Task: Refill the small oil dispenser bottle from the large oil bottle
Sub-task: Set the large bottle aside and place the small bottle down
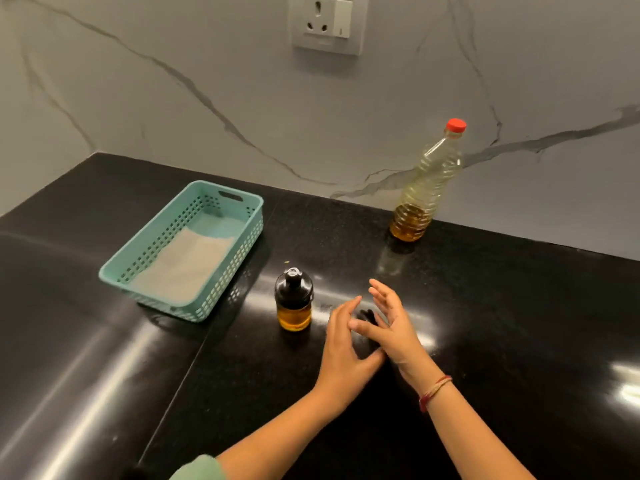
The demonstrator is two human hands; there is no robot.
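The small oil dispenser bottle stands upright mid-counter, with a dark cap on and amber oil in its lower part. The large oil bottle stands against the back wall at the right, clear plastic, red cap on, with oil only in its bottom quarter. My left hand and my right hand hover together just right of the small bottle, fingers spread and touching each other. Neither hand holds anything or touches a bottle.
A teal plastic basket with a folded white cloth inside sits left of the small bottle. The glossy black counter meets a marble wall with a socket above. A seam runs diagonally across the counter.
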